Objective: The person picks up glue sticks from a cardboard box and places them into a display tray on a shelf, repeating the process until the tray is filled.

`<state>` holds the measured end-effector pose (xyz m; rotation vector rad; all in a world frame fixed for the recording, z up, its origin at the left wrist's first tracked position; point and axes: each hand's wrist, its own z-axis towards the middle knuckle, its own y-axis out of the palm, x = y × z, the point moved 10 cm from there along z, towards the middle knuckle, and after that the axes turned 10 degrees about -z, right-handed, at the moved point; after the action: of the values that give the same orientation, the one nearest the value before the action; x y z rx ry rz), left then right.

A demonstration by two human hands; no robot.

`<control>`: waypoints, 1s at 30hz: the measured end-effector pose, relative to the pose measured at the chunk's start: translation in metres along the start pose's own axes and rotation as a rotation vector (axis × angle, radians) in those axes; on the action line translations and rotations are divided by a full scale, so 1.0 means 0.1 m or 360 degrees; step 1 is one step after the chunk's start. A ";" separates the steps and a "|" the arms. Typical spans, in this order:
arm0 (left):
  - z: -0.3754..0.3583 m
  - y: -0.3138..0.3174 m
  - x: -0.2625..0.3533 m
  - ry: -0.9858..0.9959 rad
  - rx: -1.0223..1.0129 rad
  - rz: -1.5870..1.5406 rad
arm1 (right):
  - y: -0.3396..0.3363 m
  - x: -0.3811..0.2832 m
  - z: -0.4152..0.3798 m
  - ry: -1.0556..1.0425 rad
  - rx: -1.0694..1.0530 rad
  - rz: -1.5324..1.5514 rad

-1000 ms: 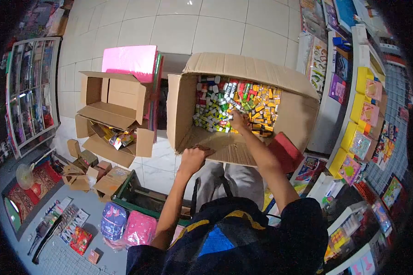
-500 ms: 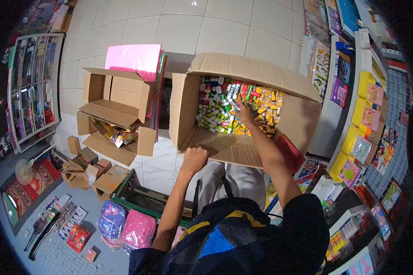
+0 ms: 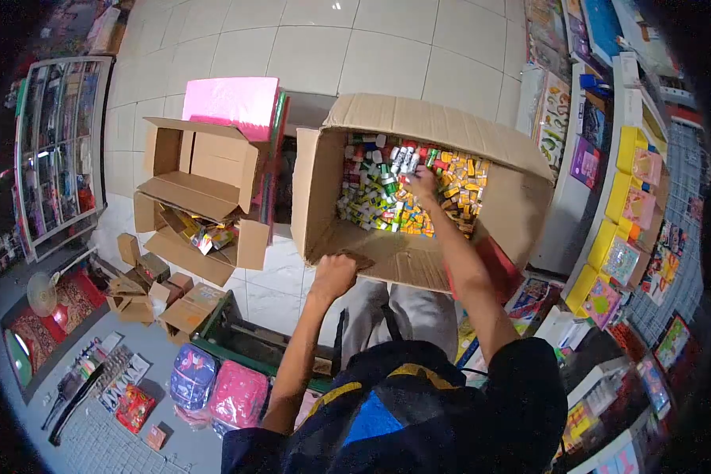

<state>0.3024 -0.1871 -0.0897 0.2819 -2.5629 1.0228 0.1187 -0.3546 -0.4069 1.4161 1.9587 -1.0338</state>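
A large open cardboard box [image 3: 521, 201] stands in front of me, filled with small bottles and little packs: green-and-white ones [image 3: 369, 207] on the left, yellow-orange ones [image 3: 466, 170] on the right. Several white bottles with dark print [image 3: 405, 158] lie near the far middle. My left hand [image 3: 336, 276] is closed on the box's near left flap edge. Reaching into the box, my right hand [image 3: 423, 183] has its fingers curled down among the contents, just below the white bottles. Whatever is in those fingers is too small and partly covered to name.
To the left, an open smaller carton [image 3: 193, 189] sits above another carton holding colourful packs [image 3: 207, 237]. Pink sheets [image 3: 233, 103] stand behind them. Shelves of goods [image 3: 616, 213] line the right side. A green crate [image 3: 229, 320] and wrapped backpacks [image 3: 237, 391] are at lower left.
My right hand has shifted slightly right and away from me within the box, and its fingers sit closer to the white bottles. The left hand stays on the flap.
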 end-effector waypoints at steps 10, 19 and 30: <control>-0.01 0.05 -0.02 0.0042 0.0096 -0.0104 | 0.06 -0.68 0.00 0.0228 -0.0023 -0.1299; -0.03 -0.07 0.07 -0.0004 0.0012 -0.0097 | 0.11 -0.34 0.06 -0.0019 -0.0057 -0.0919; -0.03 0.09 0.07 0.0036 -0.0306 -0.0119 | 0.03 -1.17 -0.96 -0.0380 -0.0572 -0.0036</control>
<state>0.2945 -0.1788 -0.0900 0.3100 -2.5853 0.7426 0.1632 -0.3417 -0.2626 1.0287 1.8723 -0.7704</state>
